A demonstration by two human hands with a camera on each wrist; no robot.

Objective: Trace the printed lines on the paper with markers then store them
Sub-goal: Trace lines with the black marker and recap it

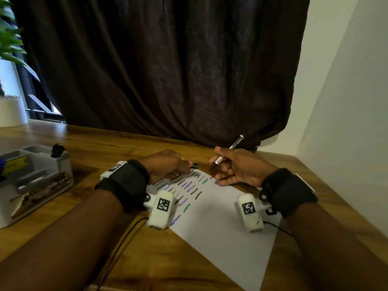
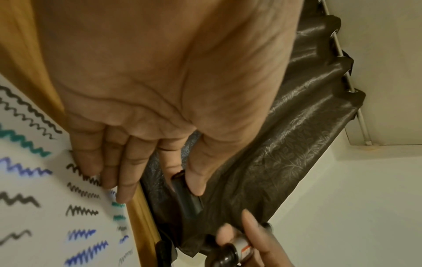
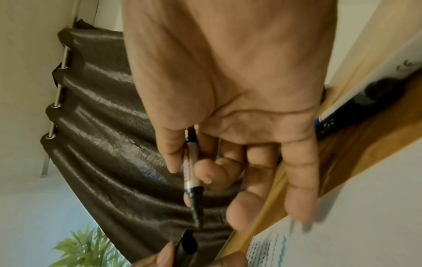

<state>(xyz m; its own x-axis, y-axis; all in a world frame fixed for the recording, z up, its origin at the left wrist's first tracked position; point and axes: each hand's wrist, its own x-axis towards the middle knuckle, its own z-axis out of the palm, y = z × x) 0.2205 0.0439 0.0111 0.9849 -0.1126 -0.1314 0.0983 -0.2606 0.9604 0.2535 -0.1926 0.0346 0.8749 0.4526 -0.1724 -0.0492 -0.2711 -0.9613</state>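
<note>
A white paper (image 1: 212,219) with zigzag lines in black, blue and green lies on the wooden table. My right hand (image 1: 218,162) holds an uncapped black marker (image 1: 230,149) above the paper's far edge, tip pointing down and left toward my left hand. In the right wrist view the marker (image 3: 191,173) sits between thumb and curled fingers. My left hand (image 1: 189,165) pinches the black cap (image 1: 194,165) between thumb and forefinger, a short gap from the tip. The left wrist view shows the cap (image 2: 187,193) under the thumb, other fingers resting on the paper (image 2: 45,198).
A grey desk organizer (image 1: 35,177) with compartments stands at the table's left. A dark curtain (image 1: 159,70) hangs behind the table, a white wall (image 1: 346,122) closes the right side, and a potted plant (image 1: 10,38) is far left. A cable (image 1: 117,248) runs off the front edge.
</note>
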